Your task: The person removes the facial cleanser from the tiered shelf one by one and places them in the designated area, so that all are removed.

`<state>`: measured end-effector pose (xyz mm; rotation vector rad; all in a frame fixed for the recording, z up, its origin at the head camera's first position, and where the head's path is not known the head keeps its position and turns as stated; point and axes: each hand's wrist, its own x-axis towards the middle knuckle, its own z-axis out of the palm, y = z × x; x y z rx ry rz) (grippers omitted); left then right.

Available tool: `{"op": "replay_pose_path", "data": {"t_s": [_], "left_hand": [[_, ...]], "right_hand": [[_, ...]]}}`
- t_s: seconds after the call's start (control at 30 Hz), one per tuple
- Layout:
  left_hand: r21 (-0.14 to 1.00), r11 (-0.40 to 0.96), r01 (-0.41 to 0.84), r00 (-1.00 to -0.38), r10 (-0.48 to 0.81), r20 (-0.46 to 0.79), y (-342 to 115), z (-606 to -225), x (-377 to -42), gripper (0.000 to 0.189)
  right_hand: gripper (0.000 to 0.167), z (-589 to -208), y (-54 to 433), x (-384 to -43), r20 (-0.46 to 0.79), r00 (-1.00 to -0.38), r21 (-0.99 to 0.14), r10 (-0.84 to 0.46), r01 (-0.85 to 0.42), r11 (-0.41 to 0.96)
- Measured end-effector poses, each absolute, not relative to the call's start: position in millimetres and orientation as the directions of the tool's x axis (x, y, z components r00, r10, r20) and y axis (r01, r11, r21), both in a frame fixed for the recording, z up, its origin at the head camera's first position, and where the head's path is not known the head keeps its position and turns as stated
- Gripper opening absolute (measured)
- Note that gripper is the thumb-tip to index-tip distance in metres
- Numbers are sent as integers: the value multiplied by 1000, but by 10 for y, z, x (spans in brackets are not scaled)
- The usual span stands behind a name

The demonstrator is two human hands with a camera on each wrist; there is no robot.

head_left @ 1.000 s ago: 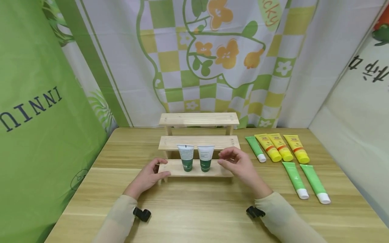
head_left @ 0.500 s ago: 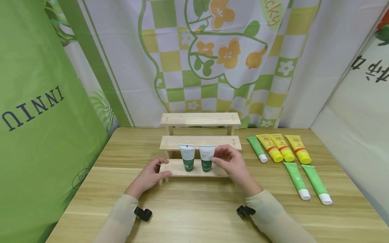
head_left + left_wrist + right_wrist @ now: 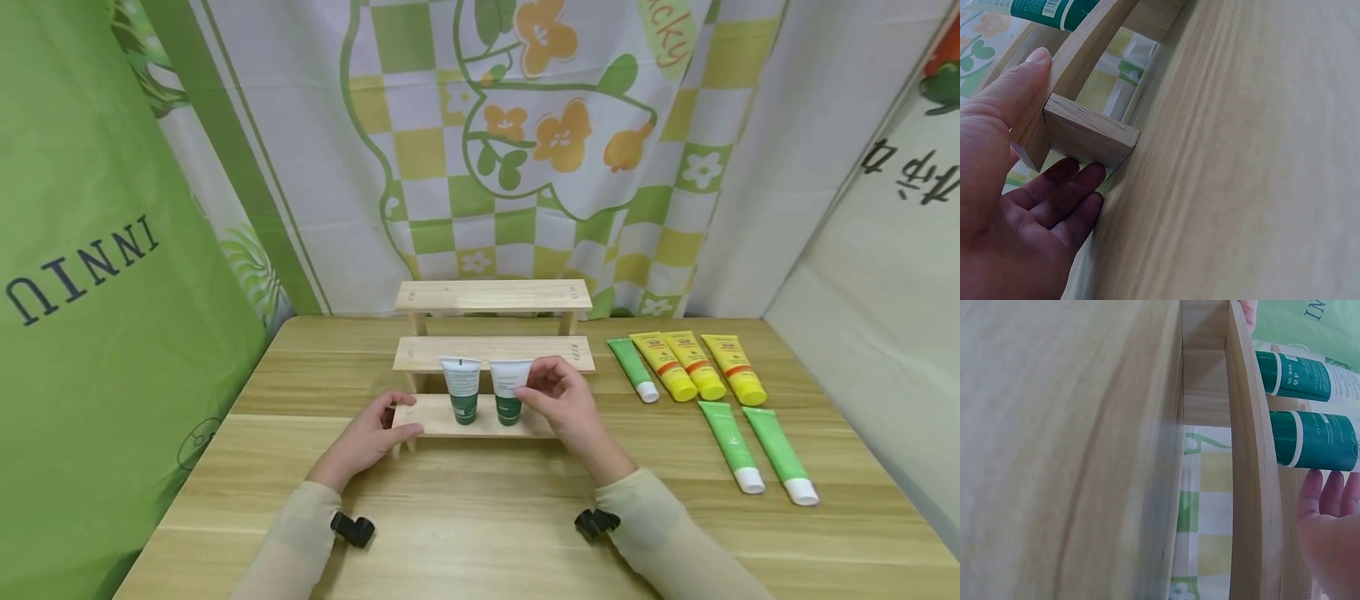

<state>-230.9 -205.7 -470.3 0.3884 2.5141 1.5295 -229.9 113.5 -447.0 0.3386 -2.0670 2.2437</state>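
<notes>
Two white-and-green tubes stand cap down on the bottom step of a three-step wooden rack (image 3: 493,296). The left tube (image 3: 462,390) stands apart from the right tube (image 3: 507,392). My right hand (image 3: 564,410) pinches the right tube at its right side, thumb at the front edge; in the right wrist view several fingertips (image 3: 1314,480) meet the tube's side. With my left hand (image 3: 367,439) I grip the left end of the bottom step. The left wrist view shows the thumb (image 3: 1029,72) on the board and the other fingers curled beside the rack's leg (image 3: 1091,134).
On the table's right lie several yellow tubes (image 3: 663,367) and a small green tube (image 3: 632,368) in a row. Two longer green tubes (image 3: 731,446) lie nearer. A patterned curtain (image 3: 487,167) hangs behind the rack, and a green cloth (image 3: 97,333) borders the left side.
My right hand has moved left from beside the rack's right end to the right tube and now takes hold of it. The left hand stays on the rack.
</notes>
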Motion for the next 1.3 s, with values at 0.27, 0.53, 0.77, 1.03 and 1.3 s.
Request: {"op": "replay_pose_path", "data": {"t_s": [0.27, 0.53, 0.77, 1.03, 1.3], "left_hand": [[881, 452, 141, -953, 304, -3, -2045, -4688, -2304, 41], [872, 464, 152, -955, 297, 9, -2119, -5008, -2450, 45], [875, 456, 165, -951, 307, 20, -2145, -5048, -2472, 48], [873, 469, 136, -956, 295, -9, -2142, -5061, -2462, 50], [872, 472, 126, -960, 281, -14, -2135, -5040, -2455, 51]], "right_hand": [[32, -4502, 1103, -2314, 219, -972, -972, -86, -209, -111], [30, -4495, 1085, -2289, 247, -967, -965, -61, -240, -103], [31, -4461, 1123, -2252, 257, -964, -963, -63, -250, -97], [31, -4462, 1277, -2164, 260, -964, -962, -54, -254, -100], [31, -4471, 1497, -2086, 291, -957, -954, -5, -289, -81]]}}
